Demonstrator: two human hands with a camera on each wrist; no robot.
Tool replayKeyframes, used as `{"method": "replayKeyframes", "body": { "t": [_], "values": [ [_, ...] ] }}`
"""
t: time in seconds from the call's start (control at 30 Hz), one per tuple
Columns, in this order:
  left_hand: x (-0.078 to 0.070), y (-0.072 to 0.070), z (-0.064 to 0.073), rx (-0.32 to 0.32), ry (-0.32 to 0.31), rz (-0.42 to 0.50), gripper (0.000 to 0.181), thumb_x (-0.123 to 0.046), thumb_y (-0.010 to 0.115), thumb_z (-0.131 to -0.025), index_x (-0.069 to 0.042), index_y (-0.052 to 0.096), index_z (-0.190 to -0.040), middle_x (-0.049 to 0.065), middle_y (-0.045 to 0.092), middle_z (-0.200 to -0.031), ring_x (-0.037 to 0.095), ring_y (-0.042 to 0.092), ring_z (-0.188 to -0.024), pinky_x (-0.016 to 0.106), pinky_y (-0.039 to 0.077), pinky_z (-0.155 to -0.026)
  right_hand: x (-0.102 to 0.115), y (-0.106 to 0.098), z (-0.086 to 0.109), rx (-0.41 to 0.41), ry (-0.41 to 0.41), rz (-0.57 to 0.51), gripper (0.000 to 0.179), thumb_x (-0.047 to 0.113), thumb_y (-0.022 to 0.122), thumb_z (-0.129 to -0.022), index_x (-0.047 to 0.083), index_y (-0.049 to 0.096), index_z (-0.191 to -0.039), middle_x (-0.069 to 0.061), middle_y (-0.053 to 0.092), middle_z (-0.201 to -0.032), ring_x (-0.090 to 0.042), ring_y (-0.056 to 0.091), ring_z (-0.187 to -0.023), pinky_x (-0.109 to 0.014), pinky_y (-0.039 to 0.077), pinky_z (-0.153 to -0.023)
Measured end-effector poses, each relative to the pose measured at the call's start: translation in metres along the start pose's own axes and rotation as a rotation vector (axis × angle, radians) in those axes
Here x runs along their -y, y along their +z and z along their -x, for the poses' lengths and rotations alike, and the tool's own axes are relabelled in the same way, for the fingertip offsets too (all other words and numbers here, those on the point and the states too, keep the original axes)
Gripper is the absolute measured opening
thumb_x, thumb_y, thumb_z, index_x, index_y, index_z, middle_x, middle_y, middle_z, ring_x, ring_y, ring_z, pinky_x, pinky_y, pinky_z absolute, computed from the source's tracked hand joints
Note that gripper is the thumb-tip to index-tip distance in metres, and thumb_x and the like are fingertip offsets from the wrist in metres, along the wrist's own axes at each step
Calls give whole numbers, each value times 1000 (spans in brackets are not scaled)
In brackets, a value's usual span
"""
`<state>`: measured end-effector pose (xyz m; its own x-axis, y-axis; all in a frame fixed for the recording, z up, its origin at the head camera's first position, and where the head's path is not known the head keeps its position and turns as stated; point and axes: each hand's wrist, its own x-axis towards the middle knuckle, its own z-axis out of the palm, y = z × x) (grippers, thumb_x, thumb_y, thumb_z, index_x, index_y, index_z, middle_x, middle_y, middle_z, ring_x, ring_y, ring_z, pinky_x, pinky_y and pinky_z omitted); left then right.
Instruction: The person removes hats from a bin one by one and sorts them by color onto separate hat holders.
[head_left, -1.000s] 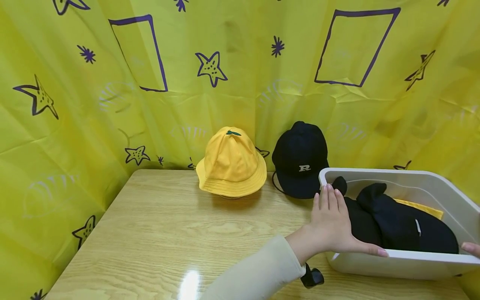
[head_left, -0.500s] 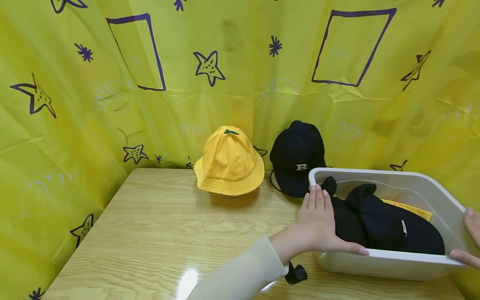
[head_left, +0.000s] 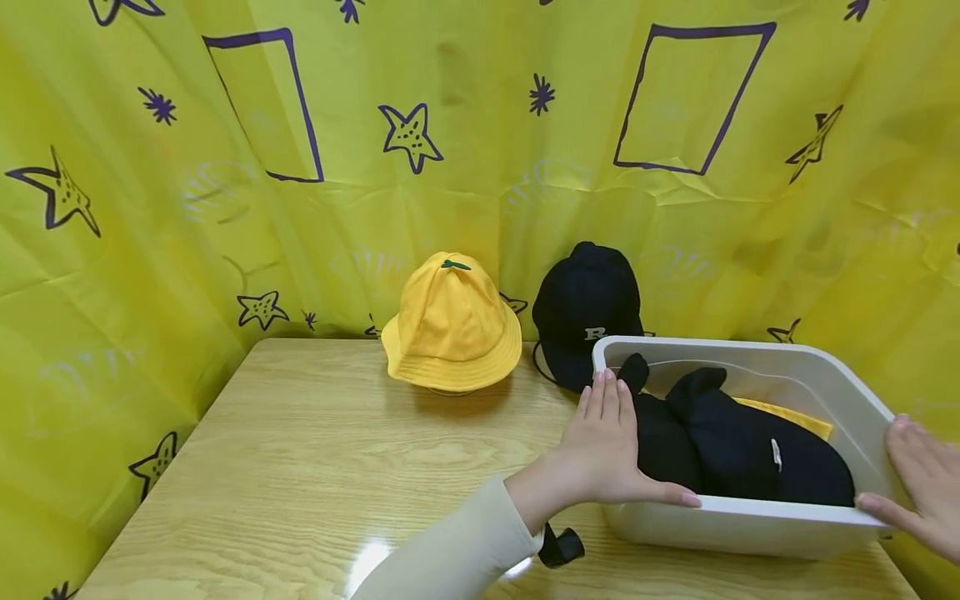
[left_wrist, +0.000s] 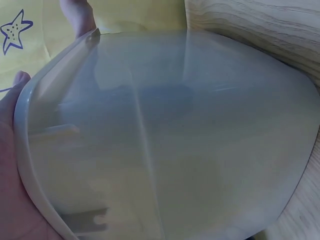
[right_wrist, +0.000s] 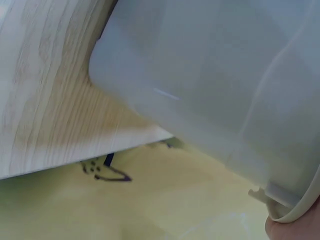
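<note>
A pale grey plastic bin [head_left: 712, 531] stands on the table's right side, between both hands. My left hand [head_left: 609, 450] presses its left side with straight fingers along the rim, thumb lying on the front rim. At the opposite end my right hand [head_left: 928, 487] rests on the right rim, fingers extended and thumb on the front corner. Inside lie black hats [head_left: 750, 454], one with a small white mark, and a piece of yellow cloth [head_left: 795, 417]. The left wrist view shows the bin's outer wall [left_wrist: 175, 135] with the palm against its rim.
A yellow bucket hat [head_left: 452, 329] with a green sprout on top stands at the table's back. Beside it is a black cap [head_left: 587, 292] with a letter R, partly covered by the bin. A yellow patterned curtain [head_left: 450, 192] hangs behind the wooden table [head_left: 315, 467].
The bin has slid left along the table with both hands on it, and now hides more of the black cap. More of the right hand has come into view. The head view has shifted slightly.
</note>
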<state>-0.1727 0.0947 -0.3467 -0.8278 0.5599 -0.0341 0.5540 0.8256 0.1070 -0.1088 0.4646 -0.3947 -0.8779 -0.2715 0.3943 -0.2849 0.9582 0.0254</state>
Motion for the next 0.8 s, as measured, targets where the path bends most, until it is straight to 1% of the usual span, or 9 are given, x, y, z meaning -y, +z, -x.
{"method": "replayKeyframes", "body": {
  "t": [0.13,0.2,0.3,0.43,0.53,0.63,0.73,0.8],
  "values": [
    [7,1,7,-5,20,10,128,-95,34,-61,-7,9,-152,11,2,-159,24,-7,-145,34,6,-117,8,1,0,-6,-13,-2,93,55,39,-95,-5,-10,-146,-8,-21,-153,-7,-23,-139,-33,-18,-113],
    [10,0,10,-9,28,-1,127,-94,33,-63,-7,11,-152,12,3,-159,25,-5,-146,34,7,-117,12,1,-1,-21,-27,-14,92,55,40,-95,-5,-8,-147,-5,-20,-154,-6,-22,-139,-33,-17,-114],
    [15,-2,14,-18,31,-28,125,-94,32,-64,-6,12,-152,12,5,-159,26,-4,-146,34,6,-118,20,-4,-5,-16,-29,-22,92,53,41,-95,-8,-4,-146,-8,-18,-154,-7,-21,-140,-33,-16,-114],
    [20,-4,18,-26,38,-54,124,-93,32,-66,-5,14,-151,13,7,-158,26,-2,-146,33,6,-118,31,-11,-10,38,-11,-1,91,51,42,-96,-14,-2,-144,-12,-21,-153,-8,-25,-138,-35,-19,-113],
    [24,-4,21,-23,46,-51,124,-92,32,-66,-4,13,-151,14,7,-158,26,-1,-146,34,7,-118,38,-13,-11,47,-24,9,91,51,39,-97,-18,1,-142,-16,-19,-153,-7,-26,-138,-33,-20,-112],
    [29,-3,25,-22,53,-29,125,-92,34,-67,-3,11,-151,15,6,-158,26,-2,-145,35,7,-118,43,-13,-11,55,-27,12,91,51,39,-98,-19,2,-142,-23,-16,-152,-6,-26,-137,-31,-20,-112],
    [32,-3,28,-22,54,7,125,-90,37,-68,-2,10,-151,15,3,-158,27,-4,-145,35,7,-118,45,-14,-13,105,-12,28,92,49,42,-97,-19,-1,-141,-30,-14,-150,-6,-29,-135,-30,-22,-111],
    [34,-2,30,-29,56,15,125,-90,38,-68,-1,10,-151,16,3,-158,27,-4,-145,36,8,-117,46,-14,-14,134,-9,33,93,47,44,-97,-19,-3,-141,-30,-16,-149,-7,-30,-134,-29,-24,-109]
  ]
}}
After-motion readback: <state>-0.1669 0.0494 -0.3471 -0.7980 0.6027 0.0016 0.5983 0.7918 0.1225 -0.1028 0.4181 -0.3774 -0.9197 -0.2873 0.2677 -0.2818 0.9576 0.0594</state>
